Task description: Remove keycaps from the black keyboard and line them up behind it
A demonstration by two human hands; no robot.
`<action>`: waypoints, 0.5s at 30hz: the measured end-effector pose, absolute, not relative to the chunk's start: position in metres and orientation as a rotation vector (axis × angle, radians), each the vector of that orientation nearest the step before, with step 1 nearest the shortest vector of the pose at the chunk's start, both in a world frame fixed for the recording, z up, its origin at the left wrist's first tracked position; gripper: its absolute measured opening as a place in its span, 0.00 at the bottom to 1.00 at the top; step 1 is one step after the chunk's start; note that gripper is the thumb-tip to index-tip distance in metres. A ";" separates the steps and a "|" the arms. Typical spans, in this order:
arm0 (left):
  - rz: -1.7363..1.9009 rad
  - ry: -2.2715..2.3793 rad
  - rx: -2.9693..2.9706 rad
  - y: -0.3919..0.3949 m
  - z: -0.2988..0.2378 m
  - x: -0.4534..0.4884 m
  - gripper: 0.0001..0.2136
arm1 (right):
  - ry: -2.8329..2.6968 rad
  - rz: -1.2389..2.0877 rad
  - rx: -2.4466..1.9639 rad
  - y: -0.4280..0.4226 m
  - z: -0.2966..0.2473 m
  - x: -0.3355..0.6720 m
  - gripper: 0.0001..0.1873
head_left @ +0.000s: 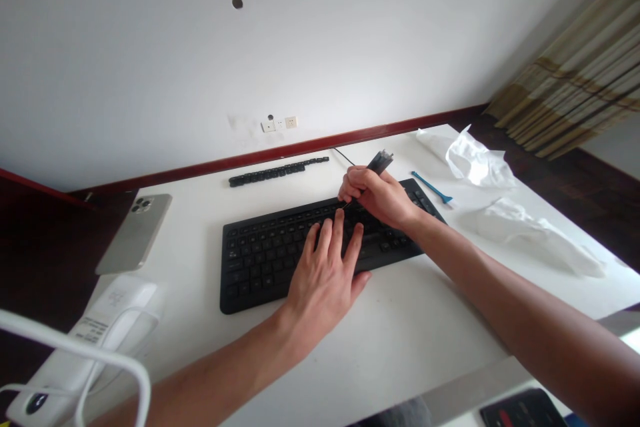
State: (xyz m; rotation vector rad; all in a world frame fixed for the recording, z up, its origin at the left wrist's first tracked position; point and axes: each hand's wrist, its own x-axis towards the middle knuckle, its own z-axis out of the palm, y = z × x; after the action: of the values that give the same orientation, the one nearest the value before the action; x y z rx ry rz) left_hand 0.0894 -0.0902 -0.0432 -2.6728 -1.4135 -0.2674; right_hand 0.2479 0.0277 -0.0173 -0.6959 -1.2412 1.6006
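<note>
Right hand [377, 197] grips a dark tool [380, 161], perhaps a brush, tip down on the keyboard [250, 260]; left hand [325, 277] lies flat alongside.

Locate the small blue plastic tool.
In the head view, the small blue plastic tool lies on the white table, right of the black keyboard, near the crumpled white wrapper.
</note>
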 end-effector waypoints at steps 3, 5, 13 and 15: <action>-0.254 -1.412 -2.677 -0.090 -0.043 0.089 0.34 | -1.154 1.615 -0.700 0.030 -0.018 0.249 0.20; -0.252 -1.416 -2.679 -0.090 -0.043 0.089 0.34 | -1.134 1.629 -0.706 0.031 -0.018 0.250 0.21; -0.285 -1.423 -2.681 -0.091 -0.043 0.090 0.34 | -1.512 1.356 -0.799 0.027 -0.016 0.252 0.17; -0.293 -1.430 -2.676 -0.091 -0.044 0.090 0.34 | -1.550 1.198 -0.819 0.024 -0.014 0.251 0.18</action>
State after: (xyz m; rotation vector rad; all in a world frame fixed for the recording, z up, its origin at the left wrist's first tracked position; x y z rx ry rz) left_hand 0.0899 -0.0913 -0.0441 -2.6761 -1.4304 -0.2928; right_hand 0.2513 0.0236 -0.0136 -0.8186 -1.5497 1.1981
